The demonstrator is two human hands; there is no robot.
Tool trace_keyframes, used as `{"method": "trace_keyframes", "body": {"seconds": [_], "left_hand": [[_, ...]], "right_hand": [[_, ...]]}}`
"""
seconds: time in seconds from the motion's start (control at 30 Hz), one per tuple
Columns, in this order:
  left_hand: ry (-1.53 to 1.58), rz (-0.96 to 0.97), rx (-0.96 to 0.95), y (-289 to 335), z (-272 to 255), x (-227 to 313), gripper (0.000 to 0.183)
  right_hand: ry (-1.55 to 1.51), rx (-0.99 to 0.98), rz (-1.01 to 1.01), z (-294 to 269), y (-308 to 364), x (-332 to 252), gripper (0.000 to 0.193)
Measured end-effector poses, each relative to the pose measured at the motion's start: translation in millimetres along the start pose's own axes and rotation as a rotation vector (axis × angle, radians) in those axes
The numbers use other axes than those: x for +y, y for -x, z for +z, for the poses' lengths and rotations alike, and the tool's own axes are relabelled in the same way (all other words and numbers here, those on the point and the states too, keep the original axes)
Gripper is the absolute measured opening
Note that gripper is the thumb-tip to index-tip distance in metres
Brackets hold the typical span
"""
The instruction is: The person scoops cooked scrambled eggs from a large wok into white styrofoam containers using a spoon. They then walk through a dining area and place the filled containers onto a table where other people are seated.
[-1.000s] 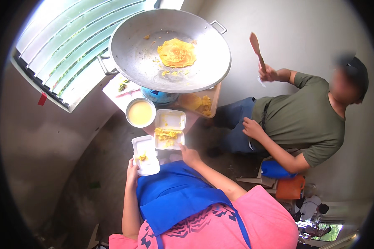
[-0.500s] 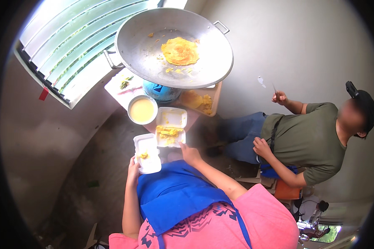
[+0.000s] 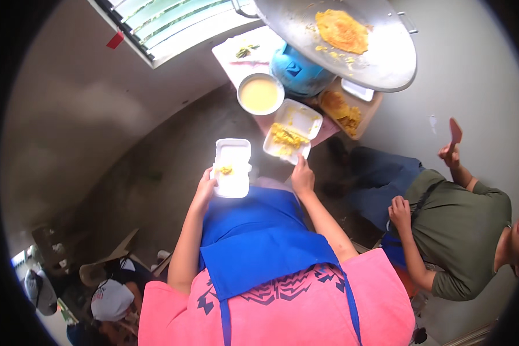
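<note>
Our left hand (image 3: 203, 191) pinches an open white foam clamshell box (image 3: 235, 181) out front; our right hand (image 3: 303, 177) touches a second box (image 3: 303, 115), can't tell if pinching. Probably featherlight and dents easily, so grip rims.

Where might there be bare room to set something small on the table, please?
Perhaps the pale patch of table between the green leaves and the blue tank. It looks crowded around the tray, the bowl and the open box at the right hand.
</note>
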State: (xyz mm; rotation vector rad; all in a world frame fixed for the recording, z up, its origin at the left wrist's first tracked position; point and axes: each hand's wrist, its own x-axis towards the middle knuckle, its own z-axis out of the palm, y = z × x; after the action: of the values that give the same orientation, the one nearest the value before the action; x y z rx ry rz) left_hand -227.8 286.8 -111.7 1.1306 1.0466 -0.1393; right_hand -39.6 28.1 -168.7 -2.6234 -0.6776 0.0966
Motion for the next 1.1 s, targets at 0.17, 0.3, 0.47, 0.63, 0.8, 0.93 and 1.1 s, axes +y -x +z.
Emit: {"method": "trace_keyframes", "body": {"seconds": [0.17, 0.3, 0.47, 0.63, 0.8, 0.93, 1.1], "left_hand": [[0.044, -0.033, 0.007, 20.7, -9.9, -9.1, 0.068], [0.014, -0.054, 0.0, 26.0, -0.4, 8.6, 0.068], [-0.062, 0.005, -0.057, 18.7, 5.3, 3.5, 0.069], [-0.059, 0.005, -0.06, 19.4, 10.2, 8.1, 0.067], [-0.012, 0.066, -0.024, 22.9, 13.8, 11.1, 0.067], [-0.023, 0.08, -0.017, 28.7, 19.0, 23.2, 0.067], [-0.004, 0.07, 0.007, 35.3, 20.5, 21.2, 0.066]], "right_hand": [[-0.081, -0.044, 0.068, 0.3, 14.5, -11.5, 0.043], [-0.106, -0.044, 0.076, 2.0, 18.4, -15.3, 0.043], [-0.17, 0.042, 0.084, 6.8, 17.0, -15.1, 0.045], [-0.159, -0.007, 0.089, 5.7, 14.6, -17.4, 0.044], [-0.126, 0.065, 0.076, 1.3, 12.8, -12.5, 0.039], [-0.141, 0.103, 0.07, 1.3, 15.3, -3.3, 0.035], [-0.076, 0.003, 0.0, 4.6, 25.4, -3.5, 0.042]]}}
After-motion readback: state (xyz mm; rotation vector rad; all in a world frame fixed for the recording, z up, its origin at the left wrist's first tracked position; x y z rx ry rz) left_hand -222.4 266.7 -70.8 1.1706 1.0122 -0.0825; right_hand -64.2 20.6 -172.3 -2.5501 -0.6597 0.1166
